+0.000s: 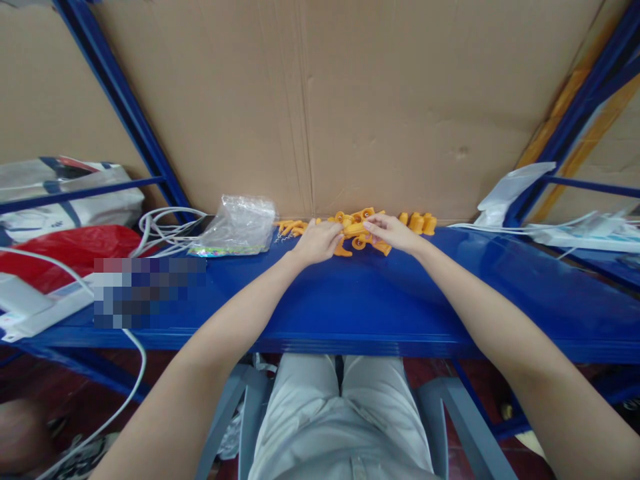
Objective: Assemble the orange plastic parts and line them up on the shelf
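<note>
Both my hands reach to the far edge of a blue shelf (350, 300), against a cardboard wall. My left hand (316, 241) and my right hand (391, 232) are closed in pinches on an orange plastic assembly (356, 230) of small jointed pieces lying between them. More loose orange pieces (417, 222) stand in a row just right of my right hand, and a few thin orange pieces (291, 228) lie left of my left hand.
A crumpled clear plastic bag (237, 225) lies left of the orange pieces, with coiled white cables (163, 230) beside it. A red bag (65, 250) and white box (35, 310) sit far left. White power strip (580, 237) and white bag (510, 193) are at right.
</note>
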Tool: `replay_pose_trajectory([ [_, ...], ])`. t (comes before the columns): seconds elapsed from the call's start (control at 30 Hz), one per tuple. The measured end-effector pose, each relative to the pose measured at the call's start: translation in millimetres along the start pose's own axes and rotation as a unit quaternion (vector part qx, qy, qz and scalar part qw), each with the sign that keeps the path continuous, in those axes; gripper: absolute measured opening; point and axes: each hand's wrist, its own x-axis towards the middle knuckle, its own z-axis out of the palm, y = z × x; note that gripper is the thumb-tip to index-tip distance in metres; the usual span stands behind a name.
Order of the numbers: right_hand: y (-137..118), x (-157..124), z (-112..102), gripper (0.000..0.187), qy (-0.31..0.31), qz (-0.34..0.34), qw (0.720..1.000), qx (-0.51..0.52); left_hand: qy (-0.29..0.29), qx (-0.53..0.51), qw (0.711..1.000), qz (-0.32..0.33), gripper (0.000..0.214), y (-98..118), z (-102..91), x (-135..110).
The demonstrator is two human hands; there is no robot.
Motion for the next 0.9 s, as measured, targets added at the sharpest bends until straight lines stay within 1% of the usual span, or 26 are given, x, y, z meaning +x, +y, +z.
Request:
replay_pose_trajectory([
  [0.1, 5.0, 1.0, 2.3, 0.043, -0.006, 0.012, 1.000, 0.009, 0.006, -0.005, 1.000, 0.011, 0.030, -1.3, 1.7, -0.3],
  [0.17, 9.0, 2.0, 3.0, 0.044, -0.005, 0.007, 1.000, 0.006, 0.008, -0.013, 1.000, 0.013, 0.030, -1.7, 2.8, -0.1],
  [0.3, 14.3, 4.7, 3.2, 0.047, 0.008, -0.035, 0.999, -0.018, -0.003, -0.036, 0.999, -0.001, 0.030, -2.3, 4.5, 1.2],
  [0.37, 16.0, 6.0, 3.1, 0.046, 0.015, -0.050, 0.998, -0.036, -0.007, -0.060, 0.998, -0.004, 0.030, -4.0, 6.3, 2.4],
  [0.5, 17.8, 6.0, 1.5, 0.039, 0.015, -0.055, 0.995, -0.078, -0.013, -0.144, 0.990, -0.002, 0.030, -10.6, 13.3, 5.7],
  [0.67, 13.5, 2.3, 0.1, 0.034, 0.001, -0.081, 0.991, -0.107, -0.023, -0.232, 0.972, -0.015, 0.029, -16.2, 17.0, 7.4],
  [0.77, 7.8, 0.4, 1.4, 0.031, 0.003, -0.096, 0.988, -0.122, -0.025, -0.247, 0.968, -0.026, 0.029, -16.5, 15.2, 7.0],
  [0.9, 0.2, -0.9, 2.4, 0.028, 0.012, -0.133, 0.979, -0.156, -0.026, -0.248, 0.968, -0.033, 0.029, -16.3, 14.3, 6.5],
])
